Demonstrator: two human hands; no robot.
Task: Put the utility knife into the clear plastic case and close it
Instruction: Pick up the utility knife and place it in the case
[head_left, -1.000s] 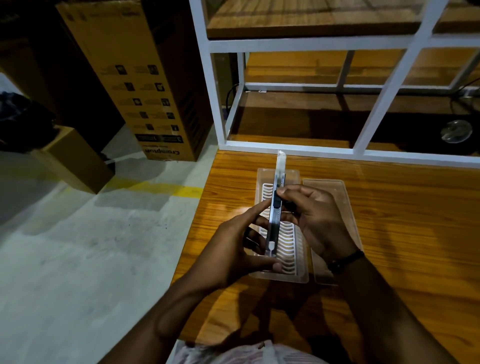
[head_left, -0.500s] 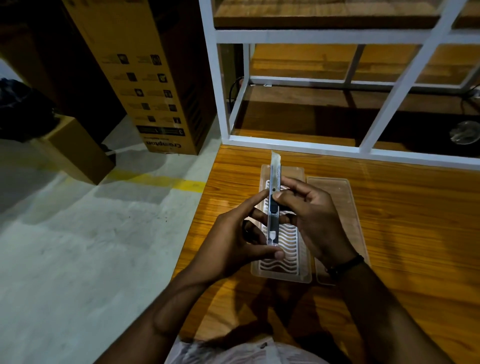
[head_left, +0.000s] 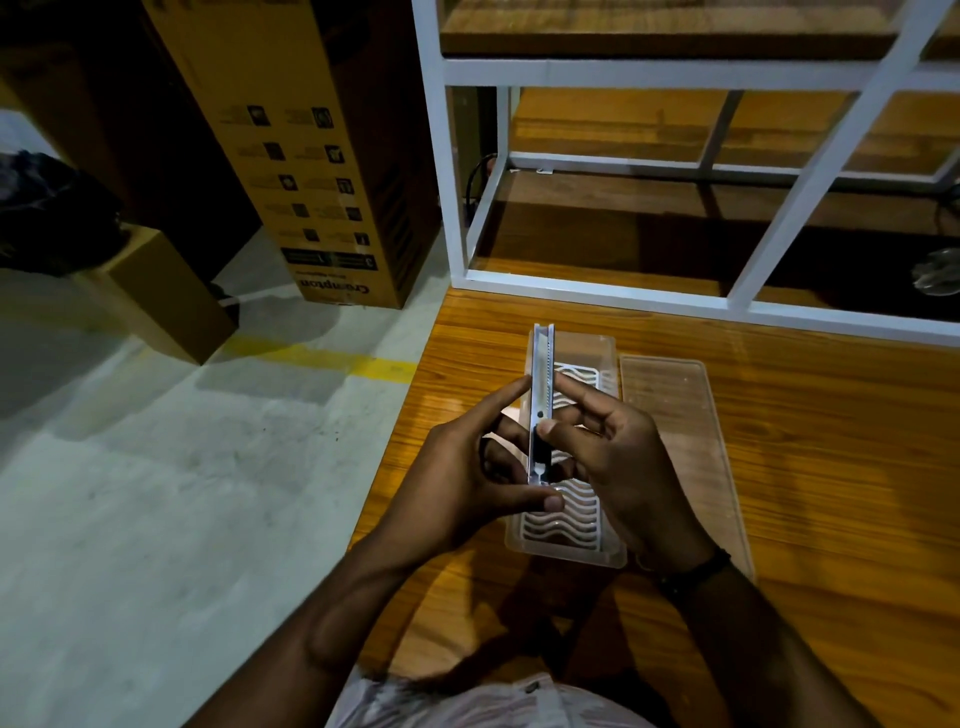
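Note:
A slim silver utility knife (head_left: 541, 374) with a black slider is held on edge above the open clear plastic case (head_left: 587, 551), tip pointing away from me. My left hand (head_left: 467, 473) grips its near end with thumb and fingers. My right hand (head_left: 618, 457) pinches it from the right, thumb on the black slider. No blade shows past the knife's far end. The case base has a white wavy-patterned insert and lies on the wooden table. Its clear lid (head_left: 680, 441) lies flat on the table to the right of the base.
The wooden table (head_left: 831, 467) has its left edge near my left wrist, with grey floor beyond. A white metal shelf frame (head_left: 613, 296) stands at the table's far edge. Cardboard boxes (head_left: 311, 171) stand on the floor at the far left.
The blade that stuck out past the knife's far end has drawn back into the body. My right thumb has slid toward me along the knife. Both hands stayed over the case.

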